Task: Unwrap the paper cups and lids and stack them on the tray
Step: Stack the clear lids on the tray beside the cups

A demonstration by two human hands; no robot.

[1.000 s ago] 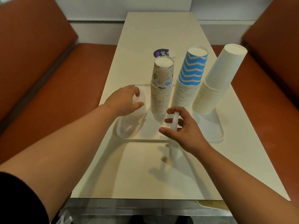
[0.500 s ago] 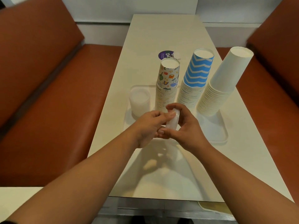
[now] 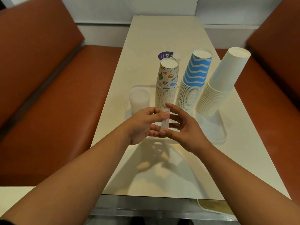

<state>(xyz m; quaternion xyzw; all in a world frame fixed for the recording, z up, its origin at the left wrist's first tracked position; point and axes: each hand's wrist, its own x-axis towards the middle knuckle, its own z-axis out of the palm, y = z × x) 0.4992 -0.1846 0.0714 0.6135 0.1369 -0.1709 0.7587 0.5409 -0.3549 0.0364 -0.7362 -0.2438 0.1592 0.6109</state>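
Note:
Three upside-down stacks of paper cups stand on the white tray (image 3: pixel 221 135): a cartoon-printed stack (image 3: pixel 168 85), a blue zigzag stack (image 3: pixel 194 78) and a plain white stack (image 3: pixel 222 82). A stack of translucent lids (image 3: pixel 139 101) sits at the tray's left end. Above the tray's front edge, both hands hold a small stack of lids on edge (image 3: pixel 165 118). My left hand (image 3: pixel 144 122) pinches it from the left with thumb on top. My right hand (image 3: pixel 183 127) holds it from the right, its thumb under the lids and its fingers behind them.
The tray lies on a long cream table (image 3: pixel 162 38) between two brown bench seats (image 3: pixel 56 95). A round purple sticker (image 3: pixel 164 56) lies behind the printed cups. The table's near edge lies just below my forearms.
My left hand left the lid stack on the tray and came right to join my right hand on the lids held on edge. The view shifted slightly.

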